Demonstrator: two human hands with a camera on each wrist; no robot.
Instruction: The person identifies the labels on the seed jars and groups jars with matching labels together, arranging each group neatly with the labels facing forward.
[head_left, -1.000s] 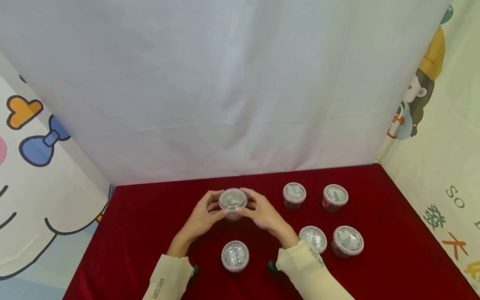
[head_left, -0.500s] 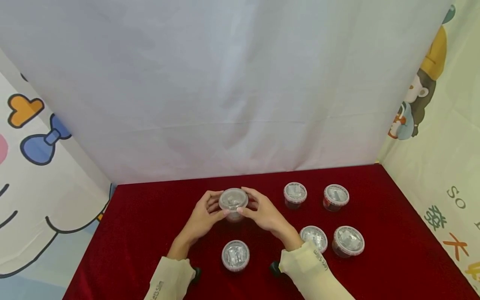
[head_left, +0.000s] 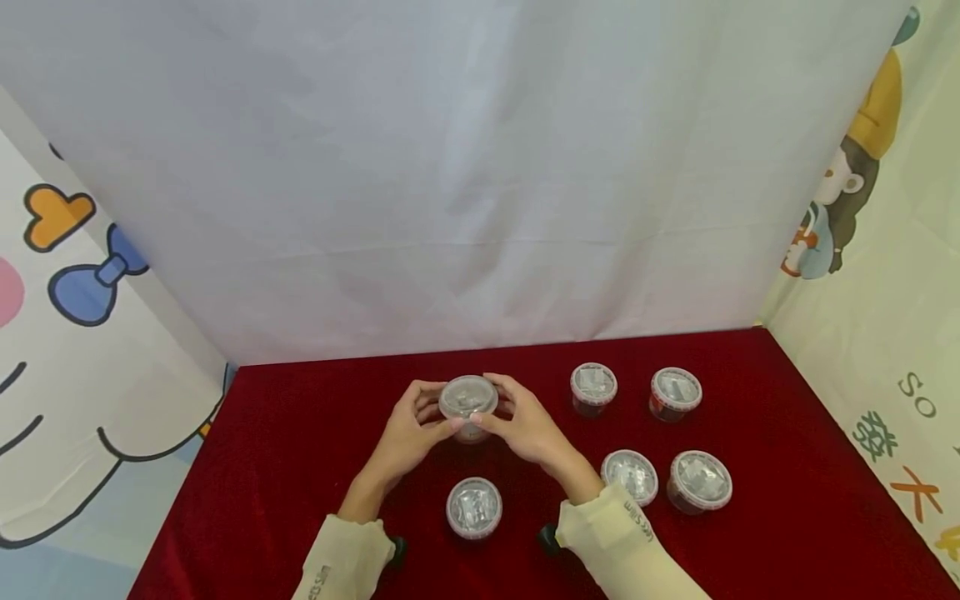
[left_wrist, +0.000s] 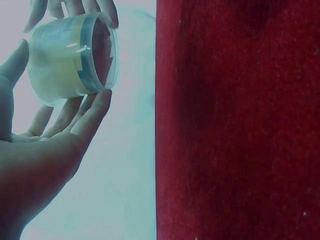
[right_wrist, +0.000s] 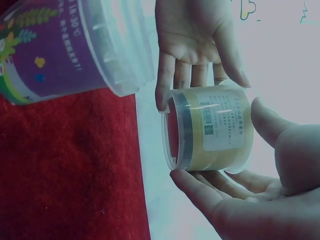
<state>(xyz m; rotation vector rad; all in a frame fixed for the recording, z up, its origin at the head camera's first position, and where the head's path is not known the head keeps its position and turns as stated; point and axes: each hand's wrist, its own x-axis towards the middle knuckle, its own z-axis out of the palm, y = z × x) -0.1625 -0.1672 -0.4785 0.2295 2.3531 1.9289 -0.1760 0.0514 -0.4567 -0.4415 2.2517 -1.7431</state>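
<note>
A clear round lidded tub (head_left: 468, 398) with a yellow and grey label band is held between both hands, lid up in the head view. My left hand (head_left: 407, 431) grips its left side, thumb in front and fingers behind. Opposite, my right hand (head_left: 525, 425) grips the right side in the same way. In the left wrist view the tub (left_wrist: 65, 60) shows against the pale wall, apart from the red cloth (left_wrist: 240, 120). The right wrist view shows its white printed label (right_wrist: 222, 122). Nearer the person stands another lidded tub (head_left: 474, 508).
Right of the hands stand a back-row tub (head_left: 593, 385), another tub (head_left: 675, 392), a front tub (head_left: 628, 475) partly behind the right forearm, and a tub (head_left: 699, 481) beside it. A purple-labelled tub (right_wrist: 55, 47) looms large in the right wrist view. A white curtain (head_left: 480, 208) hangs behind.
The head view has shifted slightly, so everything sits a little further right. Both hands keep their grip on the tub, which hardly moves.
</note>
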